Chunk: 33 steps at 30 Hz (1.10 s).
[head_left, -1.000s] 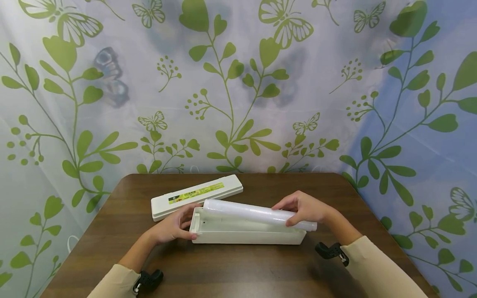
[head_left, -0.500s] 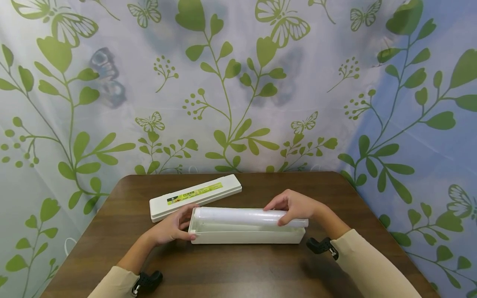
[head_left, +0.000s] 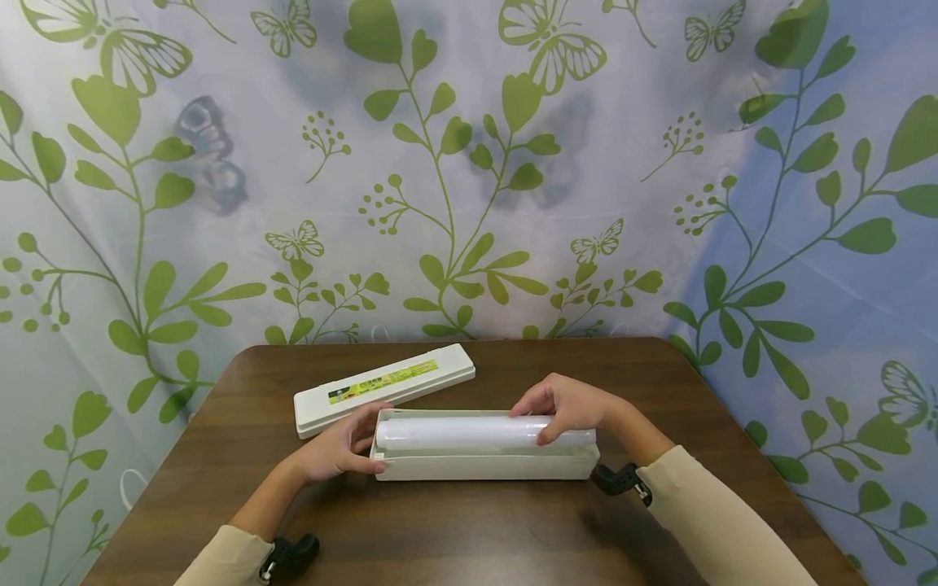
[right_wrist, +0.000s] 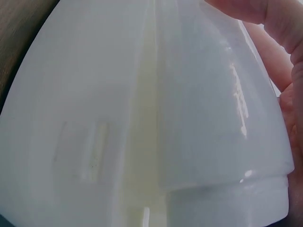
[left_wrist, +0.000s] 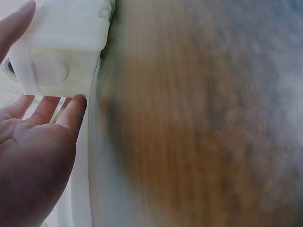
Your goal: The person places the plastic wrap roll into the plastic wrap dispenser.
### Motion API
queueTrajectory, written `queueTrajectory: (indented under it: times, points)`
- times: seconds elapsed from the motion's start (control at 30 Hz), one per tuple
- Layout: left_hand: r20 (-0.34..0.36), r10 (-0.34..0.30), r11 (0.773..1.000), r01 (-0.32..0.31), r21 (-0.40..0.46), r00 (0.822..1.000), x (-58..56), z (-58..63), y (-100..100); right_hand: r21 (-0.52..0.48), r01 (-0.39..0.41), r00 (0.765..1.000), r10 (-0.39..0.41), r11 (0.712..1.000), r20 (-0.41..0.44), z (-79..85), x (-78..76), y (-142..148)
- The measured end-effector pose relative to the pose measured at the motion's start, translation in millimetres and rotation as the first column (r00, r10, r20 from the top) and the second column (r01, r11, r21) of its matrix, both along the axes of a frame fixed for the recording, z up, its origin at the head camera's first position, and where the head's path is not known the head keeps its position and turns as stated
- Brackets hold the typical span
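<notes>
A roll of cling film (head_left: 454, 432), white and glossy, lies lengthwise in the open top of a long white dispenser box (head_left: 484, 468). My right hand (head_left: 575, 407) grips the roll near its right end, thumb on the near side and fingers over the far side. In the right wrist view the shiny film roll (right_wrist: 208, 109) sits beside the box wall (right_wrist: 71, 94). At the box's left end, my left hand (head_left: 340, 448) holds it between thumb and fingers. The left wrist view has the box's end (left_wrist: 71, 71) between thumb and fingertips.
Behind the box, a long white lid (head_left: 384, 387) with a yellow-green label lies slanted on the brown wooden table (head_left: 469, 537). A leaf-and-butterfly patterned curtain (head_left: 469, 163) hangs beyond the far table edge. Black straps with mounts sit on both wrists.
The film roll, tilted over the box a second ago, has moved left and down and now lies level within the box. My right hand moved left with it; the left hand stayed.
</notes>
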<state>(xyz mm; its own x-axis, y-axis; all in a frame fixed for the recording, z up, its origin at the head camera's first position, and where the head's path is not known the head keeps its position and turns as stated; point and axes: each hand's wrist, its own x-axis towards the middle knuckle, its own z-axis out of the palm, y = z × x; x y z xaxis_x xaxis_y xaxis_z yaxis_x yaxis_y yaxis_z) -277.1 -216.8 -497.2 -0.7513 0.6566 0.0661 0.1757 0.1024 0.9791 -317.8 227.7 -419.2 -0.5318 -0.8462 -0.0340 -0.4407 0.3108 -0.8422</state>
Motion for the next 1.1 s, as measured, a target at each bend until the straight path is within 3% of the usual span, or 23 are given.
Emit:
queueTrajectory:
  times: [0.5, 1.1]
  points:
    - [-0.002, -0.017, 1.000, 0.017, 0.009, 1.000, 0.8, -0.5, -0.2, 0.024, 0.019, 1.000, -0.019, 1.000, 0.018, -8.8, -5.5, -2.3]
    - [0.002, -0.019, 1.000, 0.019, -0.001, 1.000, 1.7, 2.3, 0.6, 0.048, 0.028, 0.999, -0.030, 0.998, 0.032, -5.3, -2.6, -4.9]
